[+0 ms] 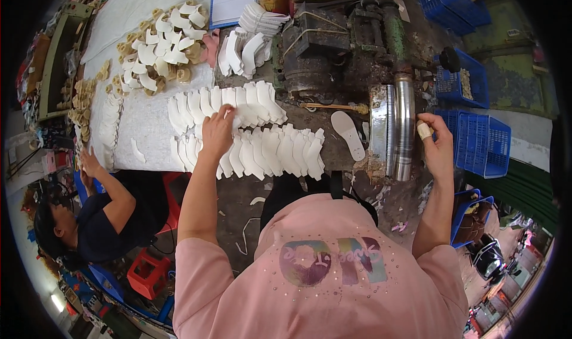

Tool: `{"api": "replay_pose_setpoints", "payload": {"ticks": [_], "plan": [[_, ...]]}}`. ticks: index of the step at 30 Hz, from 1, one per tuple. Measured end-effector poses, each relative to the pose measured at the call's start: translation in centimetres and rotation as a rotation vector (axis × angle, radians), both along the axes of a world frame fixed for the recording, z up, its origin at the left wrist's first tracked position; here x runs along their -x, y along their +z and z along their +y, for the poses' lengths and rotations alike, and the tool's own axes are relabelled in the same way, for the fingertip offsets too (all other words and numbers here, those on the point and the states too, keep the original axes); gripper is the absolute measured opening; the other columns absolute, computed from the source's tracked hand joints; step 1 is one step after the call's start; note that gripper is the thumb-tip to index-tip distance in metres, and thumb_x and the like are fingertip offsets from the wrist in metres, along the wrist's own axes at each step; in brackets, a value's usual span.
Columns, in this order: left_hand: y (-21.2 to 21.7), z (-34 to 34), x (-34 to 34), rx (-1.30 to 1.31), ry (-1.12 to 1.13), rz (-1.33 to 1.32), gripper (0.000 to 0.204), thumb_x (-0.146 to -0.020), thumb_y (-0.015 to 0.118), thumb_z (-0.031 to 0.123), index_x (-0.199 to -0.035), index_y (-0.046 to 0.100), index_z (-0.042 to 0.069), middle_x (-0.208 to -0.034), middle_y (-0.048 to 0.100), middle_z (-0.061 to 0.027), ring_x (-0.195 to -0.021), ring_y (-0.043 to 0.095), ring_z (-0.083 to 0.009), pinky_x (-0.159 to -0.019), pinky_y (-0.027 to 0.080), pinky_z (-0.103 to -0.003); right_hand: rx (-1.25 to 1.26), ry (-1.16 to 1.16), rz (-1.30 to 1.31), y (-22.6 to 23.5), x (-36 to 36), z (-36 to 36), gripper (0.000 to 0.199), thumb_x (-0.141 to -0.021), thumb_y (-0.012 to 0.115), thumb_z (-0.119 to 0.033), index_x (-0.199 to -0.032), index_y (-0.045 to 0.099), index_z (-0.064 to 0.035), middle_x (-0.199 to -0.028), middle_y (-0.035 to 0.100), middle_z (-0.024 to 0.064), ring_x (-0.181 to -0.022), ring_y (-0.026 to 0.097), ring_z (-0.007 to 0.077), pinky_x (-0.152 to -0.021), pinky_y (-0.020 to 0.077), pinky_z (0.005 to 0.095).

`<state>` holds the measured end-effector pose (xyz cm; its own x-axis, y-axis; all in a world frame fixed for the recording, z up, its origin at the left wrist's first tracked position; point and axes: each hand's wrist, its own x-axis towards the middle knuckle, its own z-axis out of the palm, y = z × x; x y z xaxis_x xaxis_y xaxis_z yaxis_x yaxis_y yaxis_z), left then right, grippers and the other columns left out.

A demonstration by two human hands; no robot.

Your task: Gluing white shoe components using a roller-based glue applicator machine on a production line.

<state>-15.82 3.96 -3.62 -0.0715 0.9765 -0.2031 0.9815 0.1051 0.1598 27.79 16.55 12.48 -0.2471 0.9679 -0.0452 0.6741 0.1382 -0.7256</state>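
Observation:
My left hand (218, 131) reaches over two rows of overlapping white curved pieces on the bench. Its fingers are bent and slightly apart, their tips at the lower edge of the far row (199, 105). The near row (262, 151) lies just under my wrist and to its right. My right hand (438, 145) is beside the right side of a shiny metal roller (404, 130) on a machine. Its fingers are partly stretched and apart, with beige tape (424, 130) around one of them. A white insole-shaped piece (348, 135) lies left of the roller.
A dark, greasy motor (316, 56) stands behind the rows. More white pieces (241, 53) and a heap of white and tan parts (161, 50) lie farther left. Blue crates (482, 143) stand at right. Another person (110, 211) works at the left, near a red stool (149, 273).

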Motion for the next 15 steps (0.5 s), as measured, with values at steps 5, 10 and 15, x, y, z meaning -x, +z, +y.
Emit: {"api": "replay_pose_setpoints", "payload": {"ticks": [5,10,15], "plan": [[2.2,0.2,-0.6,0.229,-0.085,0.033,0.048,-0.062,0.061,-0.004,-0.108,0.062,0.011,-0.122,0.048,-0.0145,-0.102,0.056,-0.0284,-0.084,0.044,-0.042,0.004,-0.053,0.012,0.3,0.3,-0.1,0.019,-0.086,0.057,-0.005,-0.103,0.060,-0.0004,-0.091,0.062,0.0082,-0.086,0.057,0.0149,-0.078,0.0438,0.0277],[8.4,1.9,-3.8,0.083,0.068,-0.465,0.049,-0.062,0.066,-0.001,-0.110,0.058,0.005,-0.107,0.058,-0.0139,-0.097,0.060,-0.0290,-0.083,0.048,-0.042,-0.052,-0.024,0.180,2.5,2.5,-1.3,0.016,-0.085,0.058,-0.005,-0.100,0.060,-0.0011,-0.092,0.062,0.0090,-0.085,0.059,0.0171,-0.078,0.0450,0.0279],[13.7,1.7,-11.8,-0.127,0.408,-1.785,0.052,-0.067,0.073,0.008,-0.114,0.053,0.002,-0.099,0.064,-0.0072,-0.086,0.062,-0.0116,-0.068,0.050,-0.024,-0.215,0.315,0.285,2.5,8.8,-3.4,0.023,-0.074,0.060,0.006,-0.095,0.061,-0.0040,-0.093,0.057,0.0093,-0.088,0.053,0.0265,-0.078,0.0442,0.0350]]}}
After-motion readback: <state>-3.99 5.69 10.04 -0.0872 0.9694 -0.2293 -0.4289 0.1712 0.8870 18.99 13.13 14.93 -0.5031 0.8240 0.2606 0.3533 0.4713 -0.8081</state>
